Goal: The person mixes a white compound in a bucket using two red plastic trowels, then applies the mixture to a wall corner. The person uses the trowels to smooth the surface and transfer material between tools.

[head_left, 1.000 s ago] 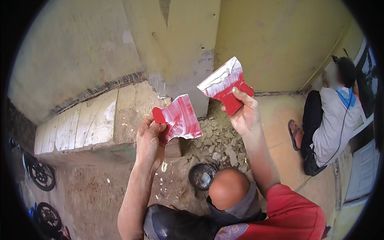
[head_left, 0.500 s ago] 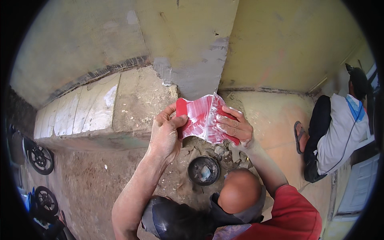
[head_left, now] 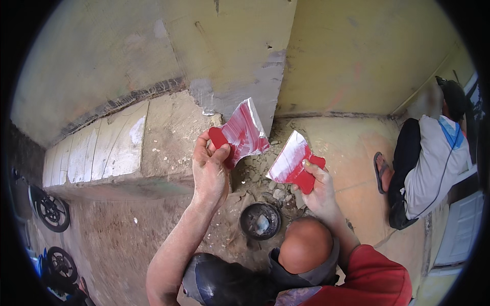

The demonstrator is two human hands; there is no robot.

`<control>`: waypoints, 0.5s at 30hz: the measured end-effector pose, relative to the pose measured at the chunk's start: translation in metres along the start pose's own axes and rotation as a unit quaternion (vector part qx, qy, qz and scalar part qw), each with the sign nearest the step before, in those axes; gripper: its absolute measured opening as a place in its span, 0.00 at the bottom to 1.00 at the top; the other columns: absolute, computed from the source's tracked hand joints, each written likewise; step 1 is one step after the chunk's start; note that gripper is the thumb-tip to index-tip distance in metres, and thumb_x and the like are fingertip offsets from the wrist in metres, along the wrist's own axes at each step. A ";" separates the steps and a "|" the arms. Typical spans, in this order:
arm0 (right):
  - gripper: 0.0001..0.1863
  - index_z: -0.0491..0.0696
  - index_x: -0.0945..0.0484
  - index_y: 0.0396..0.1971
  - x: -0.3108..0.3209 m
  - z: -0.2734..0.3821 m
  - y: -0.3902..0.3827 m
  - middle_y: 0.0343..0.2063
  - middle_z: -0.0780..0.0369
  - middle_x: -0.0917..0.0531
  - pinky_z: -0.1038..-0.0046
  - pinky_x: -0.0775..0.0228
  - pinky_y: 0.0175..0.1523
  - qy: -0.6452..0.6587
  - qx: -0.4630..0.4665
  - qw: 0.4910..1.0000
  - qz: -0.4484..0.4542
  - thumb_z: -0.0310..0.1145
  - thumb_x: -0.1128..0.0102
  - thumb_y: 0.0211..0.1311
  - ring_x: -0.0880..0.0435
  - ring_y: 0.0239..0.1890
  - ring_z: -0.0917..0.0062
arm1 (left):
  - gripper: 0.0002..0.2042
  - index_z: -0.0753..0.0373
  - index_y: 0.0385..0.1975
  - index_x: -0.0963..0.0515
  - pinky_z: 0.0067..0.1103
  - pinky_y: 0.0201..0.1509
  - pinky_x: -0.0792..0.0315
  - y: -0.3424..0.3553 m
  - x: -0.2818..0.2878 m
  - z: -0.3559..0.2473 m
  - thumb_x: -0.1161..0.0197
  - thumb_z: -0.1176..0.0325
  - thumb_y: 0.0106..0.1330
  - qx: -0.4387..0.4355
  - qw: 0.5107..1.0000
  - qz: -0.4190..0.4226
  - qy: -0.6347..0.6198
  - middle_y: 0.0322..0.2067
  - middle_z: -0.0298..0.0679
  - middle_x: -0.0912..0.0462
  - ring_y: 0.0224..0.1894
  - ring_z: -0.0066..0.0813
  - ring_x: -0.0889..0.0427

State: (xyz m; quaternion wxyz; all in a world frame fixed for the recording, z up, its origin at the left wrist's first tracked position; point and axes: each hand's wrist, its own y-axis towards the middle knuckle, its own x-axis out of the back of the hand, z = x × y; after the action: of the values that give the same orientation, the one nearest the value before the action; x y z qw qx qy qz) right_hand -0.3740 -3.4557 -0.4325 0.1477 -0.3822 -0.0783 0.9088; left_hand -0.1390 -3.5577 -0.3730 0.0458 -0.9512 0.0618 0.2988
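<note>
My left hand [head_left: 210, 171] is closed on the rounded end of a red putty spreader [head_left: 240, 130]. White paste streaks its flared blade, which points up and to the right. My right hand [head_left: 320, 191] grips a second, smaller red spreader [head_left: 296, 164], thumb on top, its paste-coated edge turned toward the upper left. The two spreaders are apart, with a gap between them above the rubble. Pale dust covers both hands. Below them on the ground stands a round black bowl [head_left: 260, 221] with a pale lump inside.
Broken rubble [head_left: 278, 191] lies at the foot of the yellow wall [head_left: 347, 61], which has a grey patched corner [head_left: 240, 102]. A concrete ledge [head_left: 168, 148] runs left. At right sits a person [head_left: 434, 163] in a light shirt. Motorcycle wheels [head_left: 53, 209] show at far left.
The spreaders, pressed together before, have come apart. My right hand has moved down and turned its spreader blade to the upper left; the left spreader has tilted up.
</note>
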 end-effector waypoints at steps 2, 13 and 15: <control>0.14 0.45 0.23 0.53 -0.010 0.003 -0.002 0.42 0.59 0.14 0.70 0.19 0.31 0.011 -0.031 0.999 0.028 0.32 0.39 0.73 0.12 0.40 0.71 | 0.19 0.64 0.62 0.38 0.22 0.51 0.23 0.002 -0.001 0.006 0.51 0.85 0.73 -0.020 1.000 0.015 0.017 0.45 0.41 0.16 0.44 0.22 0.17; 0.11 0.43 0.22 0.49 -0.035 -0.009 0.013 0.40 0.58 0.15 0.66 0.15 0.34 0.055 -0.027 0.997 -0.056 0.31 0.39 0.72 0.12 0.39 0.69 | 0.15 0.59 0.49 0.37 0.15 0.46 0.34 -0.014 -0.006 0.031 0.54 0.88 0.70 -0.074 0.963 0.192 0.176 0.49 0.35 0.21 0.39 0.13 0.30; 0.11 0.44 0.22 0.49 -0.035 0.000 0.015 0.40 0.59 0.15 0.67 0.16 0.33 0.041 -0.022 0.997 -0.058 0.32 0.39 0.71 0.12 0.40 0.70 | 0.16 0.59 0.49 0.37 0.16 0.47 0.34 -0.020 -0.008 0.024 0.56 0.89 0.69 -0.054 0.951 0.211 0.219 0.53 0.37 0.21 0.39 0.14 0.30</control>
State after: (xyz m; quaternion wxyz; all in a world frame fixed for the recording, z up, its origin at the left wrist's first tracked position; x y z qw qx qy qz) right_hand -0.3532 -3.4812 -0.4127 0.1943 -0.4174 -0.1142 0.8803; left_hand -0.1564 -3.5339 -0.3872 -0.0842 -0.9596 0.2532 0.0888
